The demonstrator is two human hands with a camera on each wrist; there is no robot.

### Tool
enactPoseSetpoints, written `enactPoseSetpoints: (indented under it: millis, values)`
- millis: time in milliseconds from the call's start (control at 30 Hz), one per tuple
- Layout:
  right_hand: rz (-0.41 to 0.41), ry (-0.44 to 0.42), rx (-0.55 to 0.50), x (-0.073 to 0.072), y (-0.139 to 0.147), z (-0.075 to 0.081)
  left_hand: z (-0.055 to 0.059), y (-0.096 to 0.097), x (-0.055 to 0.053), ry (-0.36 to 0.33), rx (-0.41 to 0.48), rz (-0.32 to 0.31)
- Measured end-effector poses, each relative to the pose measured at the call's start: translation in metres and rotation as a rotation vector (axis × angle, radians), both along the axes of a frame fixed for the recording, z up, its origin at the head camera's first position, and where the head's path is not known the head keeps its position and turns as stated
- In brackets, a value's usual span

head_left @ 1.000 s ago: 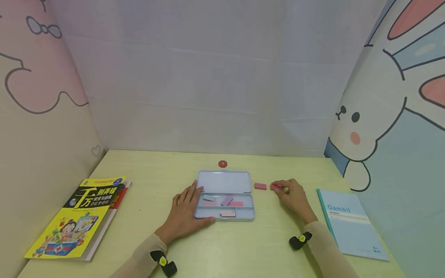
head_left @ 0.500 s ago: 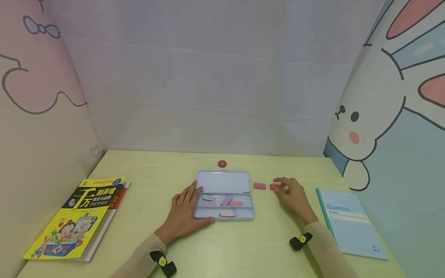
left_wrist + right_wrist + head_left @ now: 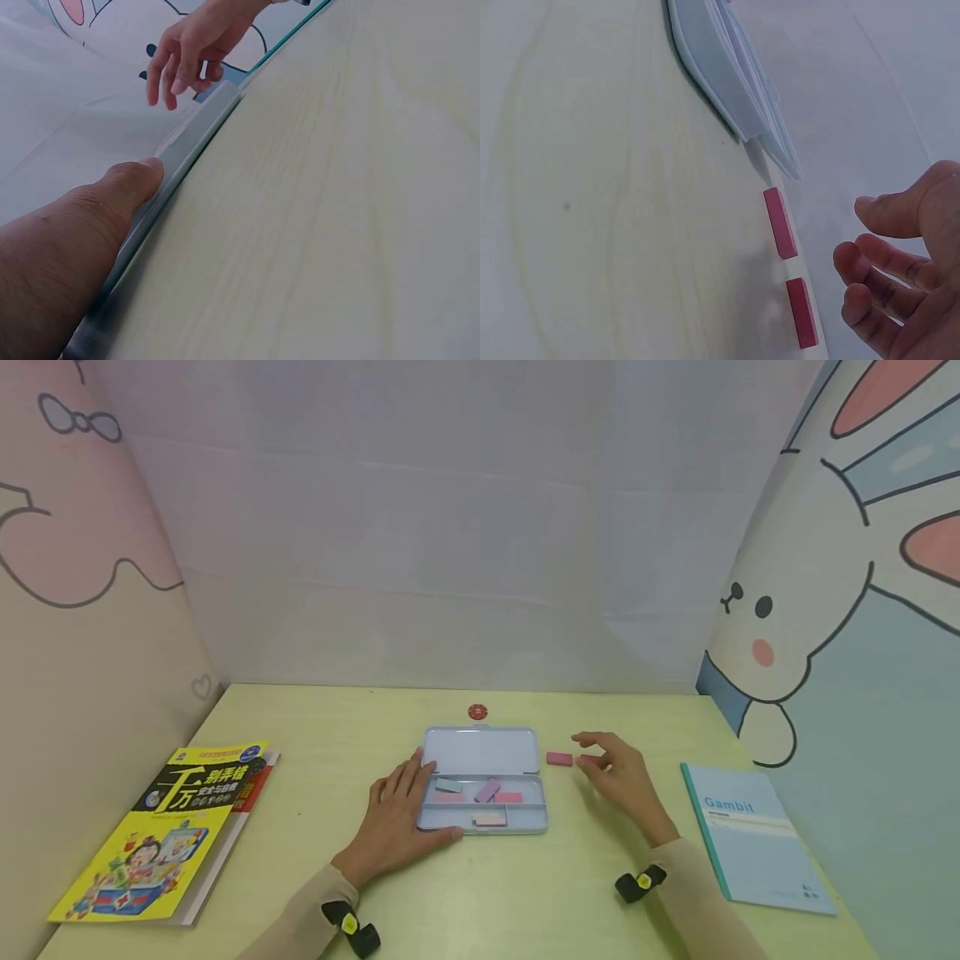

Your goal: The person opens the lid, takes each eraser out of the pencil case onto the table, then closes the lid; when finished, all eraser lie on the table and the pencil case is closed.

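Note:
My left hand (image 3: 390,827) lies with extended fingers along the left side of an open pale-blue tin case (image 3: 480,750), its thumb (image 3: 139,180) at the front edge. Inside the case's compartments are several small blocks: a teal one (image 3: 449,786), a purple one (image 3: 487,791) and pink ones (image 3: 508,798). To the right of the case, two darker pink rectangular blocks (image 3: 781,223) lie in a row on the table. My right hand (image 3: 626,785) hovers over the farther-right pink block (image 3: 802,313), fingers loosely bent, holding nothing; its fingers partly hide that block in the head view.
A red round chip (image 3: 477,712) lies behind the case. Yellow-covered books (image 3: 157,835) are stacked at the table's left, and a light-blue notebook (image 3: 761,843) lies at the right. A white sheet (image 3: 450,527) hangs behind the table.
My right hand has let go of the farther-right pink block and lifted slightly, its thumb and fingers spreading apart. The left hand stays on the case.

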State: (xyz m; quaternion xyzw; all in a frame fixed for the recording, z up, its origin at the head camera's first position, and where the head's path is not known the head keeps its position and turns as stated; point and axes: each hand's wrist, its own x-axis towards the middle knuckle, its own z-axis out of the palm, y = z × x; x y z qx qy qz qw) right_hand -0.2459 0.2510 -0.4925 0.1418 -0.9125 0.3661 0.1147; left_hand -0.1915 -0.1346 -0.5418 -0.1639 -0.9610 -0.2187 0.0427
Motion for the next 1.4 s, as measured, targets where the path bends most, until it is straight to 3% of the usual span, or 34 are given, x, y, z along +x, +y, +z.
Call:
enactPoseSetpoints:
  millis: [267,467,767,1067,1400]
  values:
    - [0.042,-0.065,0.008,0.007,-0.022,0.007,0.001,0.0,0.0,0.019,0.003,-0.003]
    - [0.157,-0.047,-0.044,0.011,-0.037,0.008,-0.002,0.0,-0.001,0.028,-0.006,0.0]
    - [0.229,-0.182,0.098,0.017,-0.055,0.006,-0.001,-0.001,-0.001,0.004,0.004,0.001]
    - [0.274,-0.118,0.083,0.016,-0.063,0.003,0.0,0.0,0.0,-0.003,-0.003,-0.001]
    - [0.304,-0.21,0.151,0.016,-0.067,0.002,-0.002,0.001,-0.001,-0.011,-0.013,-0.009]
